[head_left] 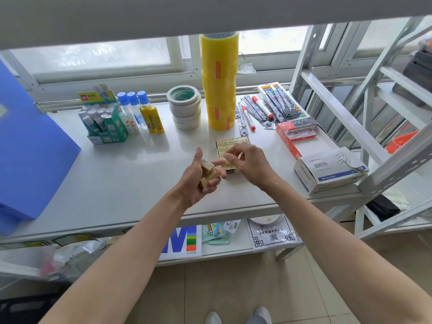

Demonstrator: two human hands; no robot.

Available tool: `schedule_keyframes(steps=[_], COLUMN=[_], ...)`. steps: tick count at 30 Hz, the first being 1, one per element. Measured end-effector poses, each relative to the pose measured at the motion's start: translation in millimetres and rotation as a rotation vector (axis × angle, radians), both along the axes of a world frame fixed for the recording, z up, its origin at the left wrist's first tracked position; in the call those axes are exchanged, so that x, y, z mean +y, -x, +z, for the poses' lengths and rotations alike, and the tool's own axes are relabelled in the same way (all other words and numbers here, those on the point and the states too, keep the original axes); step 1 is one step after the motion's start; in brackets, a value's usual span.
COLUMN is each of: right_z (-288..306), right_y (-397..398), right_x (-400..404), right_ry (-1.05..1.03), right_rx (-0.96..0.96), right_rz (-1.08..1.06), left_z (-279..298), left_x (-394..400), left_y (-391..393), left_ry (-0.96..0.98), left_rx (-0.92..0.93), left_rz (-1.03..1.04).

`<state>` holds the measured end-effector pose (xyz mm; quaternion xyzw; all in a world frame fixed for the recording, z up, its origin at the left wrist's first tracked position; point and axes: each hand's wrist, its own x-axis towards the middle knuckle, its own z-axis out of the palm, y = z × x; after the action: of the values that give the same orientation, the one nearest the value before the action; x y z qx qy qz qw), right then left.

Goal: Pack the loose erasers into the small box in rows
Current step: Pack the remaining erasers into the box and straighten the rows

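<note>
A small box (230,144) with rows of tan erasers in it lies on the white shelf (131,183), partly hidden behind my hands. My left hand (198,176) is palm up just left of the box and grips several loose tan erasers (208,173). My right hand (247,161) hovers over the box's near half. Its thumb and fingertips pinch one eraser (230,156).
Behind the box stand a tall yellow tape stack (219,83), white tape rolls (185,108), glue bottles (142,113) and a glue-stick carton (102,118). Markers (249,116) and a red box (295,134) lie at the right. A paper-clip box (327,171) sits near the right edge, a blue bin (28,148) at the left.
</note>
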<state>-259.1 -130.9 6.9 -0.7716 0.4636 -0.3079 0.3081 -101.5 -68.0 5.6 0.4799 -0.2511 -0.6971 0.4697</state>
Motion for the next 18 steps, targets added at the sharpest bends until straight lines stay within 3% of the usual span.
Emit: schedule_keyframes(steps=[4, 9, 13, 18], right_z=[13, 23, 18, 11], right_y=[-14, -17, -14, -13], right_x=[17, 29, 30, 28], right_ry=[-0.226, -0.342, -0.459, -0.414], right_rx=[-0.146, -0.19, -0.254, -0.334], right_rz=[0.17, 0.312, 0.297, 0.189], left_z=[5, 6, 5, 1], left_x=[5, 12, 14, 11], left_y=[1, -1, -2, -7], left_ry=[0.018, 0.028, 0.035, 0.031], left_rx=[0.024, -0.044, -0.105, -0.207], left_rz=[-0.045, -0.086, -0.142, -0.066])
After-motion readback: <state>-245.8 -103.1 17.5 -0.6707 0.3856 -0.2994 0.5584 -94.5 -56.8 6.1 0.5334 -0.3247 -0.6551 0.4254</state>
